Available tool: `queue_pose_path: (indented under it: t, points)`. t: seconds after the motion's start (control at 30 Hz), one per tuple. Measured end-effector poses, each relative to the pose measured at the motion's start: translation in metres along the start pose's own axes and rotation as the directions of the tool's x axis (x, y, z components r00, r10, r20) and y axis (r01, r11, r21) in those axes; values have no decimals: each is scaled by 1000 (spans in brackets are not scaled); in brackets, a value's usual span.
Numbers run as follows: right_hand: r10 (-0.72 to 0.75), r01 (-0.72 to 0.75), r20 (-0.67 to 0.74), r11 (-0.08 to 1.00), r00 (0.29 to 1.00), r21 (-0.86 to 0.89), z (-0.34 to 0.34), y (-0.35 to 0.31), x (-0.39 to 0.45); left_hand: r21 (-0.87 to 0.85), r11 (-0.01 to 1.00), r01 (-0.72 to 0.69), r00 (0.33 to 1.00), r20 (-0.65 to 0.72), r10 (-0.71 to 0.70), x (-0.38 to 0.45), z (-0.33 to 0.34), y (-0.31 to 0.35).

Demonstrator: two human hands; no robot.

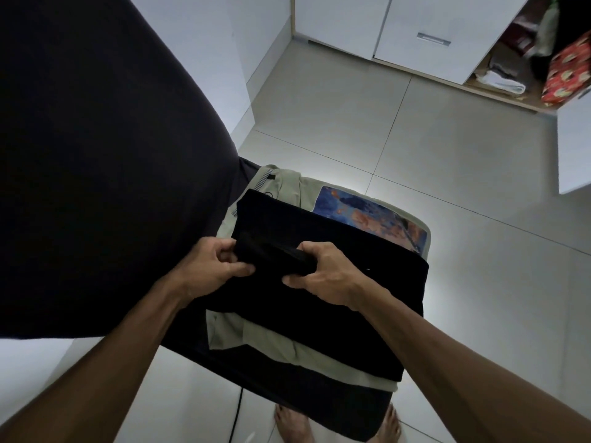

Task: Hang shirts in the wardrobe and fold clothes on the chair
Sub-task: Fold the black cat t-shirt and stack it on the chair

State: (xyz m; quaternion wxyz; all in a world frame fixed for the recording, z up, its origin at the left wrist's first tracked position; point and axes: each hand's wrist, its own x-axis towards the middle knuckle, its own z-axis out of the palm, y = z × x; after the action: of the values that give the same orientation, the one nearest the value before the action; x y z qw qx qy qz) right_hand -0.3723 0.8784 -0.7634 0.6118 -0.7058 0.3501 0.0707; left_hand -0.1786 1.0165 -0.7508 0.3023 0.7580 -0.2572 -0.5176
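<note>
A folded black garment [329, 282] lies flat atop a pale green shirt [287, 350] on the chair [351, 410].

A dark chair [319, 401] stands on a floor of pale grey tiles [447, 161]. On its seat lies a pale green garment [281, 346], spread flat. A light shirt with a blue and orange print [367, 215] lies at the far edge of the pile. A black folded garment [335, 314] lies on top of these, covering most of them. Two bare feet [287, 423] stand on the tiles beneath the chair's near edge, beside a thin black cable [236, 417].
</note>
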Motion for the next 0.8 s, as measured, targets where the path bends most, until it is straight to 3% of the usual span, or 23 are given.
queue_pose_path:
  t: [0.07,0.13,0.27,0.33,0.4,0.5,0.57,0.63,0.7,0.8]
  points:
    - [-34,34,10,998,999,-57,4,2,-2,143,990,6,1000,3,-6,3,-1,-4]
    - [-70,67,-33,994,997,-83,7,6,-5,223,975,3,996,-86,17,3,-3,-9]
    - [-88,88,-33,996,996,-11,6,14,-10,208,978,19,996,-90,0,-2,-8,-20]
    - [-92,91,31,996,995,15,6,13,-11,76,997,14,999,-31,-12,-6,-6,-16]
    - [-111,109,21,992,994,67,5,9,-11,-162,987,-14,1000,-27,10,-7,-2,-9]
    - [32,34,-223,958,974,284,1,8,0,-416,902,-116,981,-193,38,7,6,-1]
    - [198,-106,-368,961,908,255,0,16,11,-350,929,-122,959,-283,19,22,12,-4]
    - [287,-265,-402,958,869,109,3,24,16,-142,987,-75,946,-324,25,36,19,-10]
    - [283,-291,-422,956,861,48,7,27,18,62,995,-76,927,-363,94,43,25,-13]
    - [167,-211,-530,977,832,-21,13,24,16,217,966,-143,847,-477,233,48,30,-9]
